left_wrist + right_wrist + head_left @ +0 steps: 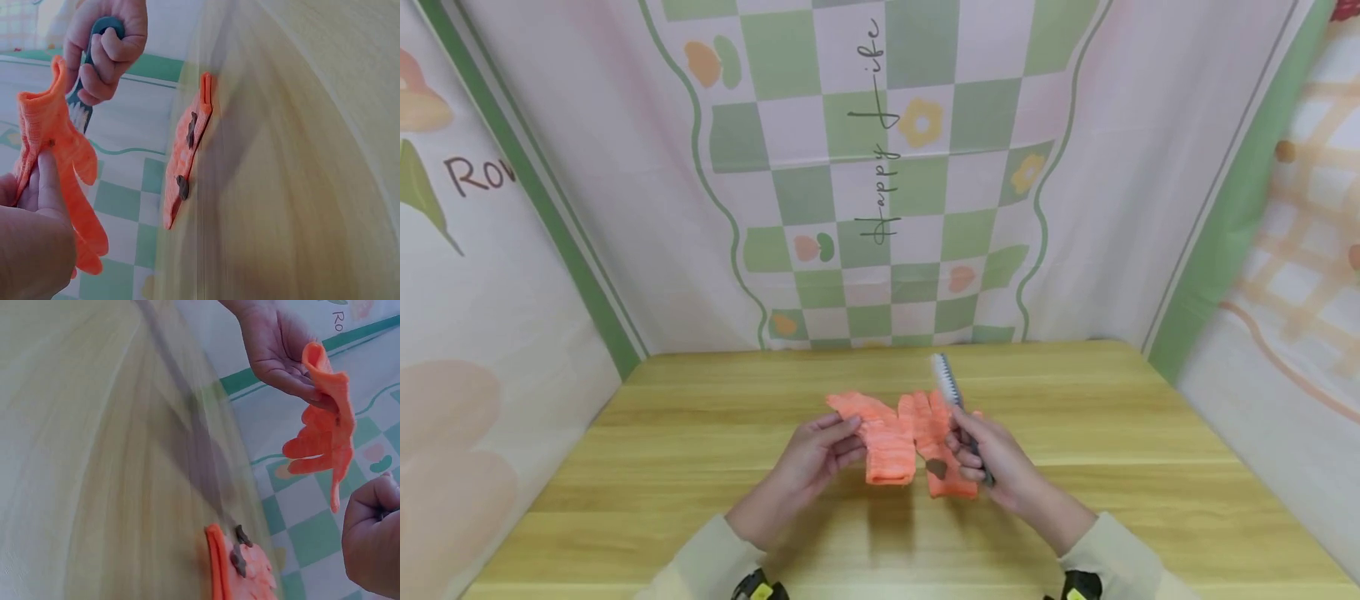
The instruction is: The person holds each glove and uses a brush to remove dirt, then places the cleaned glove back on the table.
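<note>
My left hand [820,450] pinches an orange knit glove [889,446] by its side, above the table, cuff toward me. A small brown spot [51,143] shows on that glove near my fingertips in the left wrist view. My right hand [996,458] grips the dark handle of a brush [948,380], its pale bristles pointing up and away. Below the hands a second orange glove [178,156] lies flat on the table, with brown lumps [192,130] on its upper face. In the head view the right hand and brush partly cover this second glove.
The wood-grain table [700,467] spreads out on both sides of the hands. Behind it hangs a green-and-white checked cloth [865,192], with printed curtains [512,333] at the left and right.
</note>
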`<state>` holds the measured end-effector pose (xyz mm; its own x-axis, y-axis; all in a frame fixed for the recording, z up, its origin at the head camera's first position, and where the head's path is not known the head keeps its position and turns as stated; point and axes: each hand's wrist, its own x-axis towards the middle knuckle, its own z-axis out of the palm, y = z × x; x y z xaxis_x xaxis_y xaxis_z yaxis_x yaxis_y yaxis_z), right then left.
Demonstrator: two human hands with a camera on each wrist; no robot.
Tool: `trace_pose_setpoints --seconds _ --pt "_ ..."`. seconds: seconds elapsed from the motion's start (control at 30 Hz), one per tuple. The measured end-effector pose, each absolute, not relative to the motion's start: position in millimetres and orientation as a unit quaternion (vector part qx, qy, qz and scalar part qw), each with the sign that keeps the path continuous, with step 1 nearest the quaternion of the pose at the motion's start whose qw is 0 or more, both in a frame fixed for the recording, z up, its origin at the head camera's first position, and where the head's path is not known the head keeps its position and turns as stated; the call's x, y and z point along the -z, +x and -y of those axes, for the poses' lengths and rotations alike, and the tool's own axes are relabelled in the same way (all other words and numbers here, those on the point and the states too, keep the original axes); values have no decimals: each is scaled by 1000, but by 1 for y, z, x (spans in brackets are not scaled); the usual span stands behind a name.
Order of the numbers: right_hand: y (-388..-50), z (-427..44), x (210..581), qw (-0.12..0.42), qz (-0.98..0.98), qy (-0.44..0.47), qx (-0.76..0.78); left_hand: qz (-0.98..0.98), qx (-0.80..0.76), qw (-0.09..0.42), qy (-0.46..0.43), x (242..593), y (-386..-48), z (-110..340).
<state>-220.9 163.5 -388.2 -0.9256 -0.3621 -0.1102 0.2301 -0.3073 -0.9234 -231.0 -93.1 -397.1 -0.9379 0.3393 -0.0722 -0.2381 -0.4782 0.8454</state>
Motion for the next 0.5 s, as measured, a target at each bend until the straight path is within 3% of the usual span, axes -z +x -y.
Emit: trace_pose_setpoints --seconds 0.5 --pt "-207 -146 379 -9 -817 -170 551 -514 -840 158 68 398 -233 98"
